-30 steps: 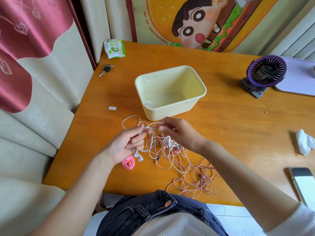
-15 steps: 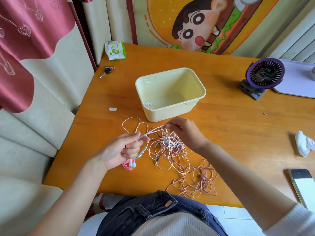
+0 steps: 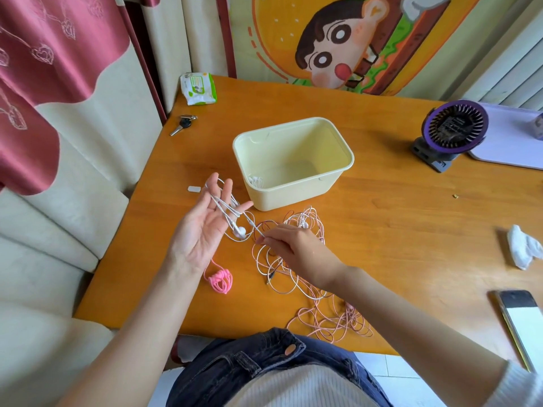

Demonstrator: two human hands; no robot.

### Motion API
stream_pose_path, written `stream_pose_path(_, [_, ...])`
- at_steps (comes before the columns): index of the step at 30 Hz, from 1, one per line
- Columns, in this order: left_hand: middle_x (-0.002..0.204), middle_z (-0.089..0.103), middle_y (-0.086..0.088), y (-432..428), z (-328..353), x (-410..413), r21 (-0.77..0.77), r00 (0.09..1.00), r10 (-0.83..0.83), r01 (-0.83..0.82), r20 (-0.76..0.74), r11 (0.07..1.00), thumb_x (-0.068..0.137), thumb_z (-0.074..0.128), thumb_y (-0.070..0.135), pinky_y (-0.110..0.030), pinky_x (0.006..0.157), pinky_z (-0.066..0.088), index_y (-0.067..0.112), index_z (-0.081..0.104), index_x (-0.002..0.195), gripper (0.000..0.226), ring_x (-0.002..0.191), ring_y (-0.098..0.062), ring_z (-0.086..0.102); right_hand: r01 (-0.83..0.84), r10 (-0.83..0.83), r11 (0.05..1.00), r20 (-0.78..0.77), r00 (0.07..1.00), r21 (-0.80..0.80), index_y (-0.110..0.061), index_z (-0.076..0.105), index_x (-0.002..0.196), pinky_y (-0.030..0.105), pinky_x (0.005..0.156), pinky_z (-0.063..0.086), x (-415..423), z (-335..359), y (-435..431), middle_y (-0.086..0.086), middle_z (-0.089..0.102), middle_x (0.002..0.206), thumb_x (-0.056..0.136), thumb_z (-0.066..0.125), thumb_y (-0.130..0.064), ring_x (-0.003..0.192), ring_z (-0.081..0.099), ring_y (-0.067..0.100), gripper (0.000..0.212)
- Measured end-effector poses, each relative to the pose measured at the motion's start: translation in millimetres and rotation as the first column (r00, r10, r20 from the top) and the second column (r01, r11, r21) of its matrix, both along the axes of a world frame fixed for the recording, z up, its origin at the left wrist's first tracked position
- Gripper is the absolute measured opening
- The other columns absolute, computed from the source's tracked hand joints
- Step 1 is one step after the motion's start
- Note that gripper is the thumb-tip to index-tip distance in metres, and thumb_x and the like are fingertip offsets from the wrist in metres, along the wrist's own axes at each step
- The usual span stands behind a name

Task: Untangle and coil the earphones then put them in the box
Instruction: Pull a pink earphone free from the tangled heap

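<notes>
My left hand (image 3: pixel 202 230) is raised palm up with straight, spread fingers, and a white earphone cable (image 3: pixel 227 211) is looped around them; its earbuds hang by the thumb. My right hand (image 3: pixel 291 249) pinches the same white cable just to the right. Under it lies a tangle of white and pale pink cables (image 3: pixel 296 271) trailing to the table's front edge. A coiled bright pink earphone (image 3: pixel 220 279) lies below my left wrist. The cream plastic box (image 3: pixel 293 189) stands behind, with a white earphone coil (image 3: pixel 256 181) in its near left corner.
On the orange wooden table (image 3: pixel 411 230) are a key (image 3: pixel 182 124), a wipes packet (image 3: pixel 198 89), a small white piece (image 3: pixel 194 188), a purple fan (image 3: pixel 451 132), a lilac tray (image 3: pixel 511 139), a crumpled tissue (image 3: pixel 524 249) and a phone (image 3: pixel 521 318).
My left hand has opened and turned palm up, with the white cable now wound over its spread fingers. My right hand moved down and right, still pinching the cable.
</notes>
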State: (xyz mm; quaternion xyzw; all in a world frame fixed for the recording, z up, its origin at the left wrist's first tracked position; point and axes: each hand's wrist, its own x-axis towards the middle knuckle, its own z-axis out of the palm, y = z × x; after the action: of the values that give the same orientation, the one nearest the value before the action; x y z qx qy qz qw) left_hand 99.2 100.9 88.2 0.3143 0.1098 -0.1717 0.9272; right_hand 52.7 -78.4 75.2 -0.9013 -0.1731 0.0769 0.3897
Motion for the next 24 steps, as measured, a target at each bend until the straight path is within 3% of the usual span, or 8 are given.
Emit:
stream_pose_path(2, [0.086,0.071,0.004,-3.4,-1.3,3.2,0.007,0.999,0.029,-0.030,0.039,1.000,0.090,0.044,0.017,-0.054,0.088,0.050,0.012,0.071,0.095,0.029,0.105,-0.016,0.065,-0.008,0.008,1.000,0.010,1.000,-0.004,-0.015,0.067,0.107,0.034,0.075,0.050,-1.5,2.8,2.2,0.001,0.065,0.095,0.098,0.044,-0.025,0.081,0.059,0.014,0.026])
stream_pose_path(4, [0.094,0.071,0.000,-4.3,-4.2,3.1,0.287,0.990,-0.052,0.013,0.129,0.958,0.094,0.042,0.018,-0.047,0.089,0.052,0.013,0.069,0.097,0.028,0.109,-0.017,0.063,-0.018,0.019,1.000,0.032,0.999,-0.014,-0.015,0.068,0.107,0.030,0.072,0.049,-1.8,7.9,2.5,-0.004,0.062,0.088,0.098,0.046,-0.025,0.075,0.054,0.008,0.026])
stream_pose_path(9, [0.104,0.071,0.006,-2.1,-16.9,-5.7,0.868,0.868,-0.409,-0.050,0.283,0.494,0.099,0.043,0.017,-0.025,0.093,0.045,0.020,0.068,0.102,0.025,0.109,-0.005,0.060,0.020,-0.015,0.999,0.097,0.995,-0.049,-0.020,0.072,0.092,0.019,0.059,0.038,1.3,22.7,-3.5,-0.019,0.052,0.070,0.093,0.054,-0.032,0.061,0.046,0.004,0.022])
stream_pose_path(12, [0.094,0.073,0.002,-5.4,-17.6,-9.7,0.891,0.841,-0.508,0.074,0.185,0.447,0.097,0.047,0.018,-0.020,0.084,0.045,0.018,0.071,0.095,0.023,0.093,-0.008,0.066,0.070,-0.058,0.994,0.131,0.990,-0.088,-0.024,0.072,0.086,0.019,0.054,0.033,8.1,30.3,-9.4,-0.010,0.060,0.071,0.091,0.055,-0.039,0.054,0.044,0.002,0.023])
stream_pose_path(16, [0.077,0.066,-0.011,-7.6,-10.5,-14.7,0.746,0.855,-0.509,0.272,0.103,0.608,0.093,0.047,0.013,-0.024,0.069,0.047,0.014,0.073,0.079,0.030,0.065,-0.023,0.055,0.199,-0.189,0.978,0.148,0.971,-0.059,-0.025,0.073,0.082,0.014,0.052,0.028,21.3,37.1,-17.8,-0.011,0.058,0.069,0.088,0.060,-0.040,0.057,0.047,-0.003,0.020])
stream_pose_path(19, [0.061,0.061,-0.004,-4.0,-5.8,-18.3,0.366,0.878,-0.477,0.433,0.035,0.824,0.087,0.047,0.008,-0.037,0.080,0.056,-0.006,0.065,0.089,0.023,0.053,-0.013,0.054,0.259,-0.255,0.966,0.126,0.959,-0.021,-0.023,0.072,0.077,0.016,0.050,0.029,26.7,37.3,-19.4,-0.013,0.055,0.060,0.086,0.062,-0.042,0.055,0.048,0.000,0.023])
stream_pose_path(22, [0.060,0.056,0.001,3.2,-6.9,-19.9,0.004,0.867,-0.484,0.487,0.117,0.874,0.082,0.063,0.014,-0.047,0.090,0.051,-0.001,0.069,0.103,0.025,0.044,-0.005,0.037,0.265,-0.264,0.964,0.078,0.961,-0.004,-0.026,0.071,0.077,0.018,0.050,0.029,25.7,32.0,-14.7,-0.014,0.051,0.053,0.091,0.056,-0.040,0.049,0.046,0.006,0.024])
stream_pose_path(24, [0.070,0.059,-0.002,6.1,-8.6,-16.6,-0.202,0.863,-0.460,0.498,0.207,0.843,0.095,0.047,0.011,-0.052,0.105,0.038,-0.003,0.060,0.116,0.028,0.053,-0.009,0.034,0.266,-0.265,0.964,0.035,0.963,-0.005,-0.027,0.068,0.078,0.023,0.051,0.030,22.4,26.4,-8.2,-0.009,0.048,0.050,0.094,0.051,-0.036,0.045,0.042,0.010,0.026])
